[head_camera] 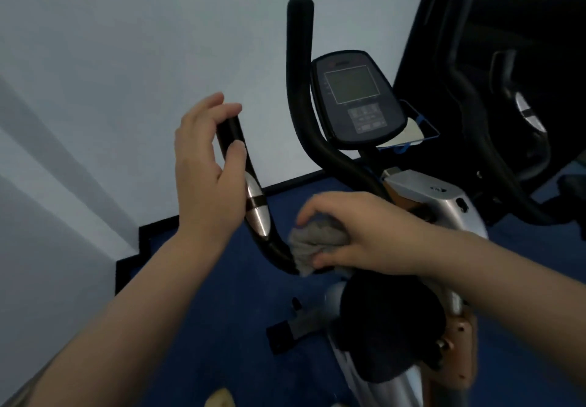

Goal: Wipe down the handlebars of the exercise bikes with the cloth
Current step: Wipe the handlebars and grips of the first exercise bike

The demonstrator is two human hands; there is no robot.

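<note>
Right hand [358, 232] grasps bunched grey cloth [312, 243], soft, light, against lower bend of left handlebar [253, 197]. Left hand [206, 165] loosely grasps rigid bar's upper grip. Chrome section likely slick.

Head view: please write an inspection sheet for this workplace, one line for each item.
surface: blue floor.
job's things: grey cloth bunched on the lower bend of the left handlebar; right handlebar bare.
clutter: pale thing at the bottom edge, unclear.
grips: left hand holds the left handlebar's top; right hand grips the cloth.
cables: nothing seen.
surroundings: white wall, console, black seat, second machine at right.
</note>
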